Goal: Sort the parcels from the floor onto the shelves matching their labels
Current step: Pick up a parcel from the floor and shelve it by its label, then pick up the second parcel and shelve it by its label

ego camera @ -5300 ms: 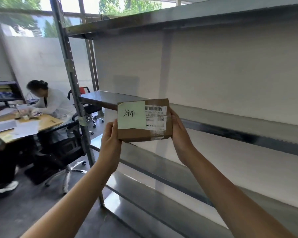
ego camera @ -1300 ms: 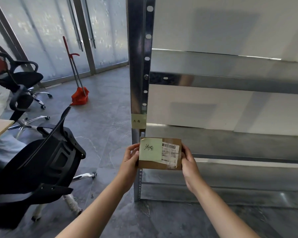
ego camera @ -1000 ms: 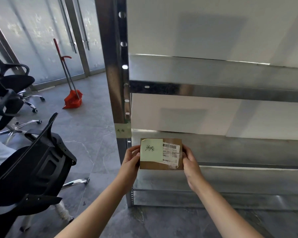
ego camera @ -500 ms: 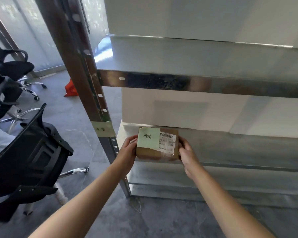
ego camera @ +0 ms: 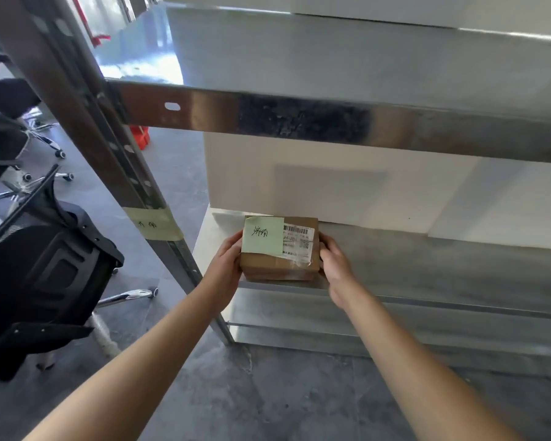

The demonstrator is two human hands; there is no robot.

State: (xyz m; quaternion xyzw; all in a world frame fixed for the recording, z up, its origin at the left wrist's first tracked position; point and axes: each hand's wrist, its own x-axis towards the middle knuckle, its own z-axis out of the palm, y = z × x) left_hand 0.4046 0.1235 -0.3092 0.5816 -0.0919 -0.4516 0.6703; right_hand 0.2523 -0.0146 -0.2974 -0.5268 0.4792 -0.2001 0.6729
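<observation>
Parcel (ego camera: 279,268) was a small brown cardboard box, held at the end of two bare forearms that reached up from the bottom of the view over the dark grey stone floor (ego camera: 268,393). The left hand (ego camera: 226,262) gripped its left end and the right hand (ego camera: 334,265) gripped its right end. The hands were apart, with the box clamped between them and the fingers curled round its sides.

On top of the box, a pale green sticky note (ego camera: 263,235) with dark handwriting covered the left part. A white shipping label (ego camera: 298,241) with a barcode lay just beside it on the right, under clear tape.

The box sat at the left end of the lower metal shelf (ego camera: 427,265), near its front edge. It seemed to rest on the metal, though the angle did not show for certain whether it touched.

To the left, a black office chair (ego camera: 45,275) stood on the floor near the rack. The rack's metal post (ego camera: 109,148) slanted up past it, and a strip of yellowish tape (ego camera: 153,222) with small handwriting was wrapped round the post at about the level of the lower shelf.

Above the box ran the shiny front edge of the upper shelf (ego camera: 299,122). A white wall (ego camera: 331,192) closed off the back of the rack between the two shelves. Farther off, beyond the post, a red object (ego camera: 139,136) stood on the floor, mostly hidden by the upper shelf.
</observation>
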